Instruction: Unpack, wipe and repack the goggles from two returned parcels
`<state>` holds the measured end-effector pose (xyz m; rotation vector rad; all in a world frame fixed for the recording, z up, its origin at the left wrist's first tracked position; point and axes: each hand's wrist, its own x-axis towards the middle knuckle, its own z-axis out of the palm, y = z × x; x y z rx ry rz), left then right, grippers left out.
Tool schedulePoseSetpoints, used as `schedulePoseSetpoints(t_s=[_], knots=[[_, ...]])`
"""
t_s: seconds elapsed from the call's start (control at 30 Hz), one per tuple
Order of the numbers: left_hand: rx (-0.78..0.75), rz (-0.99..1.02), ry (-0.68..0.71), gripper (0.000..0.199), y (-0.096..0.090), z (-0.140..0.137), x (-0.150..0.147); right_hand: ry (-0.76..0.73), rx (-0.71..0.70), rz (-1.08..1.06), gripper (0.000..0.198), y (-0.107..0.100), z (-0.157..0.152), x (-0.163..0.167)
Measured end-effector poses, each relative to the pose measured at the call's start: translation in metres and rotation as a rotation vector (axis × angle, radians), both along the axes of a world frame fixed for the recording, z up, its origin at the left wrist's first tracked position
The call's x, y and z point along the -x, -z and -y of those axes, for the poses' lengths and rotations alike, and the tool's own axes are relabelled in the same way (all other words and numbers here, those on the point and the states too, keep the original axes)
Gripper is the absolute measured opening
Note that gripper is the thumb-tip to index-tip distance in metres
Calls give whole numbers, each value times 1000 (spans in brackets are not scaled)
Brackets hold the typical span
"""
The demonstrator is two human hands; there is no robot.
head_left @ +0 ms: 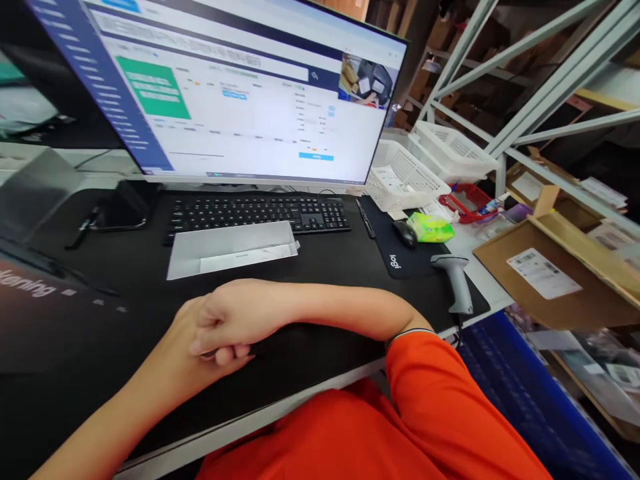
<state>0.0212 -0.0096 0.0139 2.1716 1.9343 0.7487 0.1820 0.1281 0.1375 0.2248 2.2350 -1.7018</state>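
In the head view my hands are together in front of my body, above the black desk mat [320, 347]. My right hand [243, 310] lies over my left hand [183, 340], its fingers curled in against it. Most of the left hand's fingers are hidden beneath; one fingertip pokes out to the right. No object shows in either hand. Just beyond them rests an open, shallow white box [233, 247], partly over the front of a black keyboard [260, 212].
Behind the keyboard stands a lit monitor [240, 100]. To the right are a mouse [405, 234], a green packet [431, 227], a grey barcode scanner [456, 283], a white basket [405, 177] and a cardboard box [560, 267]. A dark phone [125, 207] lies left.
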Motion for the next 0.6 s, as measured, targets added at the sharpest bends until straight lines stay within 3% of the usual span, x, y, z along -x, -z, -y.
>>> schedulePoseSetpoints(t_s=[0.03, 0.1, 0.17, 0.23, 0.3, 0.4, 0.5, 0.6], knots=[[-5, 14, -22, 35, -1, 5, 3, 7, 49, -17, 30, 6, 5, 9], [-86, 50, -154, 63, -3, 21, 5, 64, 198, -85, 24, 19, 8, 15], [-244, 173, -441, 95, 0, 40, 0, 173, 354, -206, 24, 29, 5, 8], [-407, 459, -705, 112, 10, 58, -13, 278, 464, -331, 44, 35, 3, -1], [-386, 769, -627, 112, 25, 69, -29, 295, 522, -405, 59, 38, 10, -7], [-205, 912, -566, 113, 37, 71, -42, 203, 464, -428, 60, 36, 28, -10], [-99, 813, -598, 104, 30, 65, -36, 301, 375, -431, 57, 27, 28, -12], [-143, 482, -525, 105, 16, 59, -25, 530, 377, -439, 59, 12, 1, -15]])
